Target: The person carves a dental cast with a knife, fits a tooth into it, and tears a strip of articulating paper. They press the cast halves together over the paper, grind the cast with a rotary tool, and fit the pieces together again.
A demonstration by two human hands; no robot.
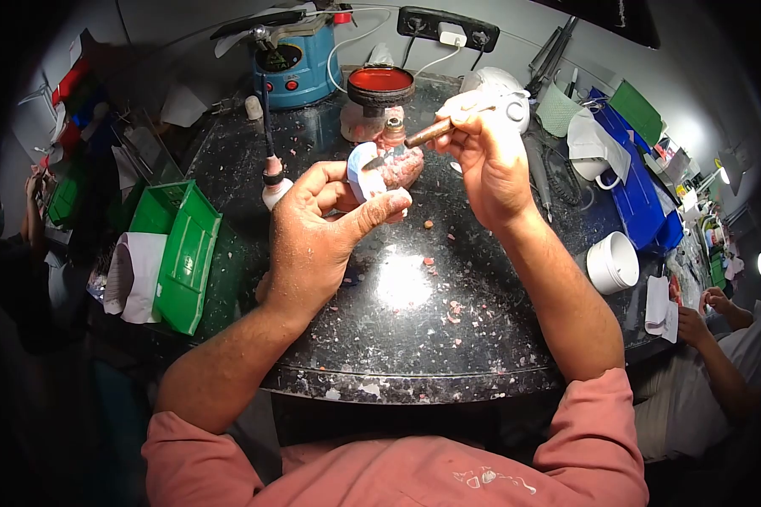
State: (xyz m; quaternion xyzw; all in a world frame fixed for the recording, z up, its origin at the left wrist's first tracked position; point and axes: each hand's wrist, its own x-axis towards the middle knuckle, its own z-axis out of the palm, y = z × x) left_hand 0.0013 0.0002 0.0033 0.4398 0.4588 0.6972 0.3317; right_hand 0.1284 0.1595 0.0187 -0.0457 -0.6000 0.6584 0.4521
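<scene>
My left hand (313,232) is closed around a pale white-and-blue piece that looks like a dental cast (362,169), held up over the bench with the thumb along its near side. My right hand (492,160) pinches a wax knife by its brown handle (431,133). Its metal tip points left and overlaps the cast's right edge in this view. Just behind the cast sits a lumpy pink wax-covered mass (404,169), beneath a small metal burner nozzle (394,124).
A black dish of red wax (380,79) stands behind the burner, near a blue machine (294,63). Green bin (182,262) at left; white tub (612,263) and blue bins (638,203) at right. Pink scraps litter the dark bench (431,338). Other people's hands (703,321) show at the sides.
</scene>
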